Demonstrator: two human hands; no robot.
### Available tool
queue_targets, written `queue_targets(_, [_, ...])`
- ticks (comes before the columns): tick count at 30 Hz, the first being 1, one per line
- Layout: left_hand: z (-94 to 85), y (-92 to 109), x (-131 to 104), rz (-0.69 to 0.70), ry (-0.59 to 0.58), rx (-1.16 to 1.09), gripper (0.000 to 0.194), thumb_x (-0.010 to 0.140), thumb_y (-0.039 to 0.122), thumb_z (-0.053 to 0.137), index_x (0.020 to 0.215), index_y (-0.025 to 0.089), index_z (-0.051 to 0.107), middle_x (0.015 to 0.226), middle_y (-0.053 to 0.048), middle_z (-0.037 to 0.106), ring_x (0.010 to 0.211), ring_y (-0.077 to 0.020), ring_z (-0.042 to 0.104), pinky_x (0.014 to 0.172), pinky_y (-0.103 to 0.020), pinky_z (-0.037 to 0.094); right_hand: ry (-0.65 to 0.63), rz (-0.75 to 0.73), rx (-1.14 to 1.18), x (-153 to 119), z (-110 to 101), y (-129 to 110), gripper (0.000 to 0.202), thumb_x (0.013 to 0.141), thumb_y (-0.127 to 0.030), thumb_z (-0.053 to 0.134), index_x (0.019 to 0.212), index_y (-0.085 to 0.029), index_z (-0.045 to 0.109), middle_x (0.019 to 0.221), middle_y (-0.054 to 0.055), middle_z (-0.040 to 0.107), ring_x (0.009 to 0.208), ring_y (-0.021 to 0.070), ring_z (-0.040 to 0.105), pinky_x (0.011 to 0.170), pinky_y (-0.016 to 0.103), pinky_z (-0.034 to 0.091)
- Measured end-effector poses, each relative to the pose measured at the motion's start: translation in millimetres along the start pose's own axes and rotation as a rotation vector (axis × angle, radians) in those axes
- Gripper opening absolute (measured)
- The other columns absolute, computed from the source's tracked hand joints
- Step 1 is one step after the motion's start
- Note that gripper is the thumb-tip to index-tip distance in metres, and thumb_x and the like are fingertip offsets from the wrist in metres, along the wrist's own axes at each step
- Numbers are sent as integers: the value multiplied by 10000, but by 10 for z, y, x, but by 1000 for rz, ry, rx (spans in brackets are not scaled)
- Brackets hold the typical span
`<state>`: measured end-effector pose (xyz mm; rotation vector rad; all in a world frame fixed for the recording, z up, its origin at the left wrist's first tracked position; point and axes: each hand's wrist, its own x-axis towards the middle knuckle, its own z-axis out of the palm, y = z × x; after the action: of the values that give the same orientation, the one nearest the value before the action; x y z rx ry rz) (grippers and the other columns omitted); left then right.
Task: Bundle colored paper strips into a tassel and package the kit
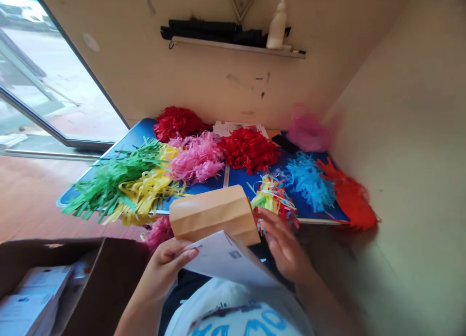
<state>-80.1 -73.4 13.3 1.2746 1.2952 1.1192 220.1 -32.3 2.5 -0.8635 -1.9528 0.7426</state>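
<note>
My left hand (174,256) pinches the corner of a white paper envelope (227,258) between thumb and fingers, low in front of my body. Just beyond it, a brown paper bag or envelope (214,214) with creases lies partly behind the white one, at the table's front edge. My right hand (280,243) is at the right side of the brown paper, fingers spread and slightly blurred. Close beyond those fingers sits a small multicoloured bundle of paper strips (271,195).
The blue table (236,178) bears green (116,176), yellow (145,193), pink (198,156), red (249,149), blue (309,180) and orange (349,195) strip bundles. A cardboard box (109,282) with printed papers stands at lower left. A shelf (236,45) holds a white bottle (277,27).
</note>
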Motion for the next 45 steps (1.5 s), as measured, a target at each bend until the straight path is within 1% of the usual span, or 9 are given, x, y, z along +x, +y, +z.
queue_targets(6, [22,18,9,0,-104,3,316,765,450,727,693,147,777,726,-90,721,681,-186,642,616,-248,516,83,-340,-350,191,-82,-93,591,837,-39,523,1307,-396,557,1524,5,374,1324,268,438,1029,485,422])
queue_targets(10, [-149,156,-91,126,-105,132,239,828,403,667,815,203,796,1381,-125,572,1209,-315,565,1004,-388,466,133,-275,-216,332,-176,-61,393,832,-107,612,1129,-358,675,1248,23,652,1199,276,553,982,492,445])
queue_targets(13, [-256,214,-172,243,-18,249,207,850,381,640,860,245,795,1555,-42,358,1377,-327,397,1133,-436,325,70,-51,-34,405,-179,-69,185,858,-198,648,983,-310,726,953,16,744,952,244,665,859,412,511])
queue_targets(17, [-190,268,-140,263,-117,257,234,851,393,639,824,219,792,1451,-108,506,1332,-329,455,1097,-445,372,44,293,139,506,-127,-173,153,843,-368,667,810,-240,744,715,11,692,673,192,627,623,307,497])
queue_targets(24, [54,353,-60,200,-325,145,277,865,388,632,823,161,785,763,-91,752,724,-192,688,680,-246,538,-63,663,608,548,-110,-323,253,795,-440,683,854,-196,710,710,21,677,606,185,633,551,292,496])
queue_targets(31, [114,406,-64,244,-357,238,218,897,291,598,890,168,778,766,-76,759,695,-168,681,655,-211,526,-55,5,-213,711,-300,-396,456,812,-304,675,1258,-288,579,1259,60,634,1147,264,578,1012,442,395])
queue_targets(34, [152,440,-49,277,-367,306,202,900,255,592,925,178,777,815,-75,767,729,-172,691,667,-207,526,-217,-231,-461,904,-387,-586,251,873,-307,630,1120,-282,664,1130,35,703,1105,258,591,1029,475,304])
queue_targets(39, [221,493,-59,312,-324,373,167,883,222,619,943,197,774,830,-54,771,713,-155,687,662,-186,509,-405,-372,-514,1102,-338,-718,130,921,-284,602,958,-247,721,909,10,747,928,201,626,934,431,292])
queue_targets(45, [231,505,-52,284,-309,323,176,896,240,606,934,174,765,816,-57,759,697,-149,671,622,-189,490,-260,-421,-492,1038,-227,-575,130,930,-264,599,914,-276,728,871,-31,767,824,150,633,894,399,266])
